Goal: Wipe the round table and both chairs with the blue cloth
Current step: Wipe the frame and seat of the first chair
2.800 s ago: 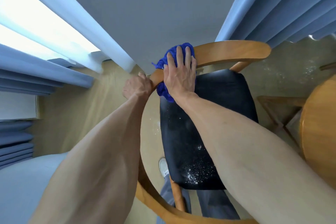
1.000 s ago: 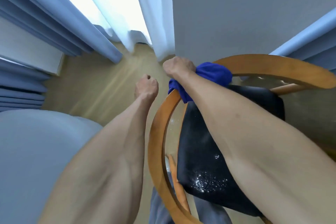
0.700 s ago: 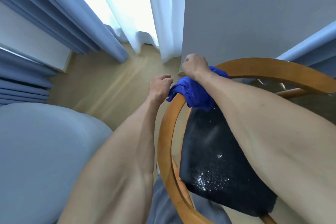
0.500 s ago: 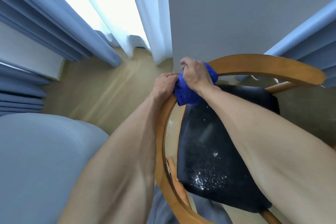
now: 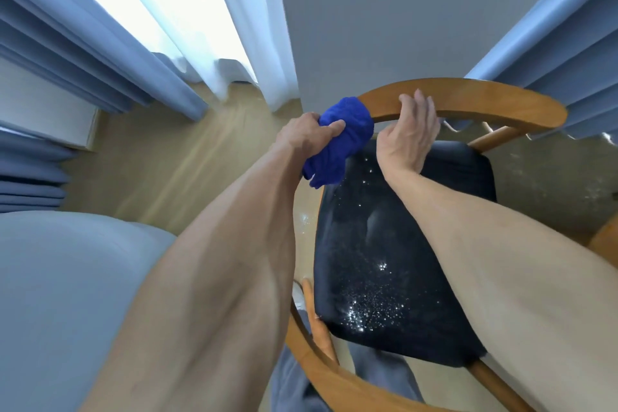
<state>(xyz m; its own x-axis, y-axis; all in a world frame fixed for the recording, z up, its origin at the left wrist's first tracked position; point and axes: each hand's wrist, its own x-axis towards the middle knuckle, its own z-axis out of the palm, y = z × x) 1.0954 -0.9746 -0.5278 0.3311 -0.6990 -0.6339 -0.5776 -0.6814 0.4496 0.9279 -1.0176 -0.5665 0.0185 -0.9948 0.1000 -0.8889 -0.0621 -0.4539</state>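
A wooden chair with a curved back rail (image 5: 485, 99) and a black seat (image 5: 394, 244) stands below me. The black seat carries shiny specks near its front. The bunched blue cloth (image 5: 341, 140) lies over the left bend of the rail. My left hand (image 5: 307, 134) grips the cloth there, thumb pressed into it. My right hand (image 5: 409, 130) rests on the rail just right of the cloth, fingers curled over the wood, holding no cloth. The round table shows only as a wooden edge (image 5: 607, 237) at the far right.
A grey wall (image 5: 401, 17) stands right behind the chair. Blue curtains (image 5: 83, 43) and a white sheer curtain (image 5: 240, 27) hang at the left, more blue curtain (image 5: 568, 27) at the right. A grey upholstered surface (image 5: 60, 294) fills the lower left. The floor is light wood.
The blue cloth has passed from my right hand to my left hand. My right hand has slid right along the back rail and now lies on bare wood.
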